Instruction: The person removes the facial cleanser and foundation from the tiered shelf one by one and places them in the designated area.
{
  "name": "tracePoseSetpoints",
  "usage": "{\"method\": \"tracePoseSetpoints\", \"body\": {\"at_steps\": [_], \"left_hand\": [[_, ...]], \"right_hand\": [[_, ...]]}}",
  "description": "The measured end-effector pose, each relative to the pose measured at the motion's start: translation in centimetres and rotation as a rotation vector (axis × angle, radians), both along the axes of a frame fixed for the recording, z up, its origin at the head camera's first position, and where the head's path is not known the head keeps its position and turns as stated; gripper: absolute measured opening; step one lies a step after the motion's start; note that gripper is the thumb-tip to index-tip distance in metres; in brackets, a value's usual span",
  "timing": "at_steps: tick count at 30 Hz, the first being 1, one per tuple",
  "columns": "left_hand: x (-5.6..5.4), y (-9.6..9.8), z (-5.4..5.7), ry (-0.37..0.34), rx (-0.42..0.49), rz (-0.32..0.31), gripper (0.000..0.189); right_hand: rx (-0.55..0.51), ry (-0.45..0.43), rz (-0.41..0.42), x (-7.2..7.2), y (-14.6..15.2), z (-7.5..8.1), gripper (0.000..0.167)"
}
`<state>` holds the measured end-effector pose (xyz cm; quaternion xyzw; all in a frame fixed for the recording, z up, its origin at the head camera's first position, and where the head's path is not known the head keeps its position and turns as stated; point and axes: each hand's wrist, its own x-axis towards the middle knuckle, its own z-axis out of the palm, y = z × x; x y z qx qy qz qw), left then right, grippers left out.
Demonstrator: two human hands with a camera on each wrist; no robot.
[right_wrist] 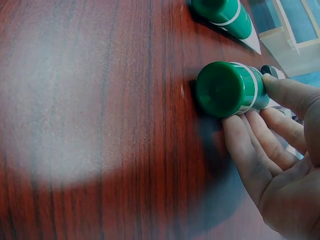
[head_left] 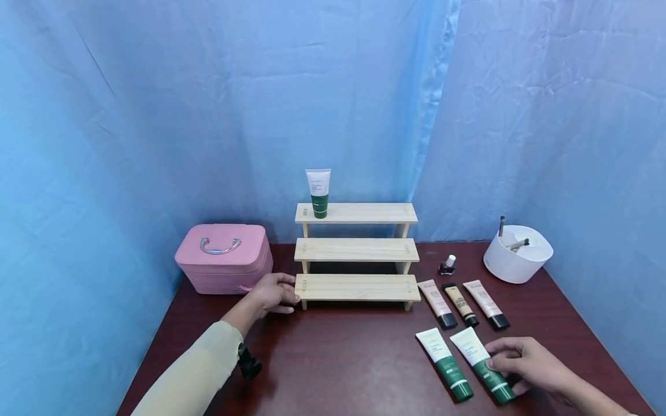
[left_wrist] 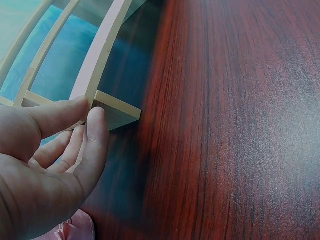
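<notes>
A three-step wooden display stand (head_left: 356, 287) stands on the table, with a white-and-green squeeze tube (head_left: 319, 196) upright on its top step. My left hand (head_left: 274, 293) pinches the left end of the lowest step, its thumb and fingertips at the board's corner (left_wrist: 95, 85). At the right, my right hand (head_left: 528, 363) holds a second white-and-green tube (head_left: 491, 378), thumb on top and fingers along its side. That tube's green cap (right_wrist: 220, 90) faces the right wrist camera. Left of it lies a matching tube (head_left: 450, 370).
Two pink BB cream tubes (head_left: 438, 304) (head_left: 487, 305) flank a beige tube (head_left: 460, 304) with a black cap. Behind them stand a small dark bottle (head_left: 447, 266) and a white brush holder (head_left: 515, 263). A pink case (head_left: 224, 260) sits left of the stand.
</notes>
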<state>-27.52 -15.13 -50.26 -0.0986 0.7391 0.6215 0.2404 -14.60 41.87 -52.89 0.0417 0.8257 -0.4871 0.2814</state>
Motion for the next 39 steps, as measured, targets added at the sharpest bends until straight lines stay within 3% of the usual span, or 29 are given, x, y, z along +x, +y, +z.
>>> {"method": "tracePoseSetpoints", "body": {"at_steps": [19,24,28,31,35,39], "left_hand": [[-0.1,0.1,-0.2,0.012,0.009,0.003,0.06],[-0.1,0.2,-0.3,0.022,0.009,-0.001,0.06],[-0.1,0.2,-0.2,0.025,0.0,0.001,0.06],[-0.1,0.2,-0.2,0.021,-0.002,0.003,0.06],[-0.1,0.2,-0.2,0.014,-0.007,0.007,0.06],[-0.1,0.2,-0.2,0.017,-0.013,0.009,0.06]], "right_hand": [[0.014,-0.032,0.01,-0.1,0.6,0.8,0.053],[0.033,0.002,0.015,-0.4,0.6,1.5,0.053],[0.036,0.083,0.033,-1.1,0.3,2.9,0.053],[0.038,0.191,0.077,-2.0,-0.4,4.4,0.052],[0.079,0.401,0.144,-3.8,-2.0,6.8,0.045],[0.113,0.508,0.158,-6.2,-4.5,9.7,0.041]]}}
